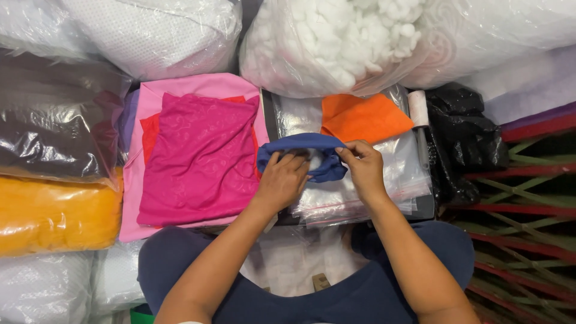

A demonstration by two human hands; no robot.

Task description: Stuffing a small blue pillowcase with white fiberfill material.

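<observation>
A blue fabric cover (306,144) lies open in front of me with white stuffing showing inside its mouth. My left hand (281,180) is pushed into the opening, fingers curled on the stuffing and the lower edge. My right hand (363,165) pinches the cover's upper right edge. Both hands rest over a stack of clear plastic bags (360,192).
Folded magenta fabric (201,159) lies on pink cloth to the left. An orange cloth (363,117) sits behind the cover. A large bag of white stuffing (336,42) stands at the back. Bagged orange material (54,216) is at left, a black bag (465,132) and a woven mat (528,210) at right.
</observation>
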